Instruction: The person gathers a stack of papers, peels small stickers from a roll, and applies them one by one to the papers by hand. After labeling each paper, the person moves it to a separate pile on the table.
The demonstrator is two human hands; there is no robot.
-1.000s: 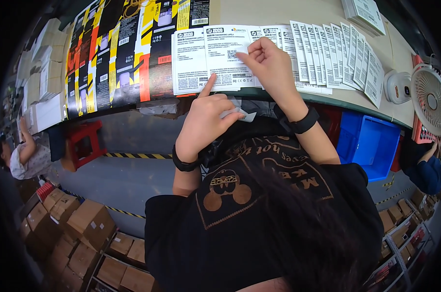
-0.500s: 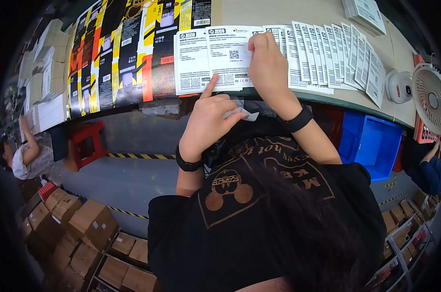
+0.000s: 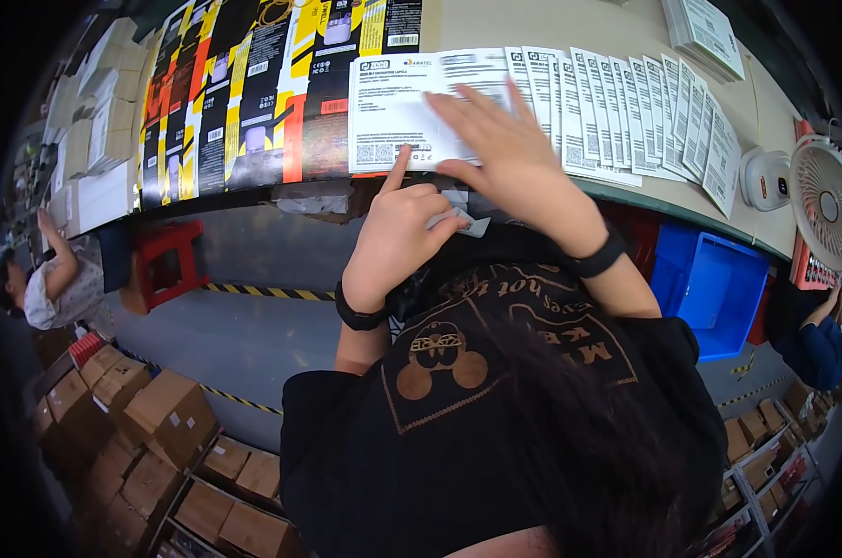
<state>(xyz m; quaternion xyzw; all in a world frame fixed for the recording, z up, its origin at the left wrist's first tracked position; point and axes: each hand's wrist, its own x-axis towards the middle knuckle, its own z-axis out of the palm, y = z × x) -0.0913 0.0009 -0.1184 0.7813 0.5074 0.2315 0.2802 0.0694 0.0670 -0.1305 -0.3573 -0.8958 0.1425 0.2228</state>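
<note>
My left hand (image 3: 397,232) stretches its index finger onto the lower edge of a white printed leaflet (image 3: 384,102). Its other fingers are curled, and a small whitish slip (image 3: 475,226) sticks out between them and the thumb. My right hand (image 3: 509,139) is spread flat over the neighbouring leaflet, somewhat blurred, with nothing seen in its grip. Under its palm, part of that leaflet is hidden. A long overlapping row of the same leaflets (image 3: 639,116) fans out to the right of my right hand.
Black, yellow and orange printed packaging sheets (image 3: 253,112) cover the table's left part. A leaflet stack (image 3: 704,37) lies at the far right, near a white device (image 3: 763,177) and a fan (image 3: 825,200). Below the table edge stand a blue bin (image 3: 709,288) and a red stool (image 3: 170,270).
My right hand has gone from closed fingers to a flat, spread palm and come lower over the leaflets. The left hand keeps its pose. The whole view has shifted slightly.
</note>
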